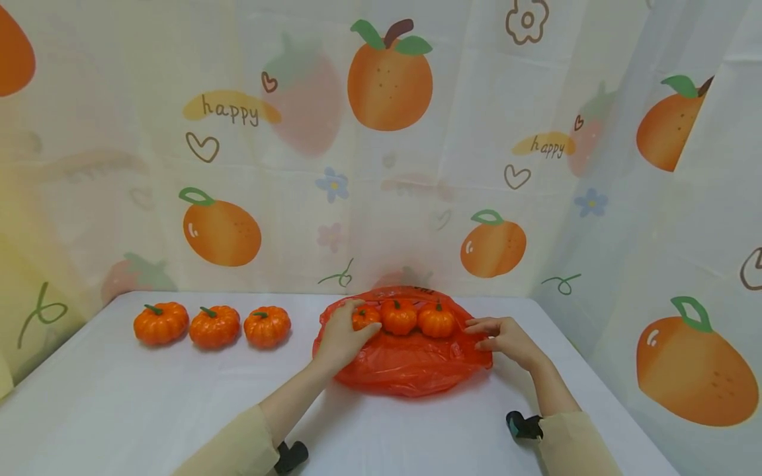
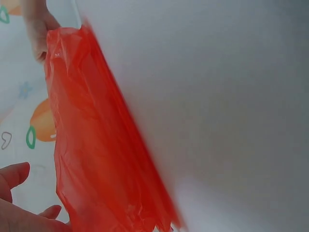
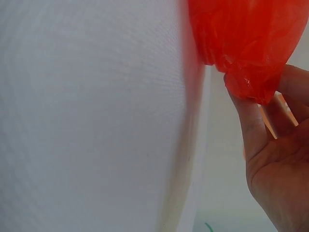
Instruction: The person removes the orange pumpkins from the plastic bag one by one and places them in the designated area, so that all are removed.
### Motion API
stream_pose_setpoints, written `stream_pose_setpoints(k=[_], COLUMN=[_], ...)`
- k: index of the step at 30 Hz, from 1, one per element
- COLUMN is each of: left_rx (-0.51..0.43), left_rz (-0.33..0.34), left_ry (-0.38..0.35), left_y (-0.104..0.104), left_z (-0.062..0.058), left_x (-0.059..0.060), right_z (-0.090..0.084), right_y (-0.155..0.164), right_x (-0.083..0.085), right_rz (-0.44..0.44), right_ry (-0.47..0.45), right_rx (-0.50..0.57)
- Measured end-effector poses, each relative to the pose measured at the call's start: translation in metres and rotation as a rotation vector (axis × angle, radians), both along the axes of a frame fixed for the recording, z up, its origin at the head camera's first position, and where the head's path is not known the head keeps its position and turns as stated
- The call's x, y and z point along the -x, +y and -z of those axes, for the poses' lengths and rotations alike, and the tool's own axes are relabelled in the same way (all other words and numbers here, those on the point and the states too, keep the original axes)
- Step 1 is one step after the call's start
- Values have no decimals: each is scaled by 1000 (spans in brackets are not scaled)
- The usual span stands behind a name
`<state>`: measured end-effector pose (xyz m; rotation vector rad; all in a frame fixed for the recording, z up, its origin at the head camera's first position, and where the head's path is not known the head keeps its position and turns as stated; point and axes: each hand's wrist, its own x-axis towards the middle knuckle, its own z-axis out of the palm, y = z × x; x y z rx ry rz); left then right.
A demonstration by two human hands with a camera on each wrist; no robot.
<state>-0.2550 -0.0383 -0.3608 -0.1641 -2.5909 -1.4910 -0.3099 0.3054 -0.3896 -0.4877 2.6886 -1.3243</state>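
A red plastic bag (image 1: 411,360) lies on the white table (image 1: 178,396), against the back edge and right of the table's middle. Three small orange pumpkins sit in a row in its open mouth: the left pumpkin (image 1: 364,317), the middle pumpkin (image 1: 398,317) and the right pumpkin (image 1: 436,320). The left hand (image 1: 344,337) rests on the bag's left side, fingers curled around the left pumpkin. The right hand (image 1: 506,340) is at the bag's right edge; the right wrist view shows its fingertips (image 3: 251,121) pinching a bunched fold of the plastic. Well to the left of the bag, three more pumpkins (image 1: 214,325) stand in a line on the table, apart from it. Behind the bag hangs a fruit-printed curtain (image 1: 381,132).
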Motion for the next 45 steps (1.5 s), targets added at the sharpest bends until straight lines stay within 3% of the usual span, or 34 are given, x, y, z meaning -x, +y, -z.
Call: stream_pose_setpoints(k=[6, 16, 30, 45], left_rx=[-11, 28, 41, 102], left_rz=[16, -48, -75, -91], left_ry=[-16, -34, -92, -97], left_y=[7, 14, 23, 26], left_z=[1, 6, 6, 6], left_x=[3, 11, 15, 20], right_z=[0, 1, 0, 0], right_y=[0, -1, -2, 0], right_x=[1, 0, -1, 0], right_rz=[-2, 8, 3, -3], right_ry=[0, -3, -4, -4], right_rx=[2, -3, -4, 6])
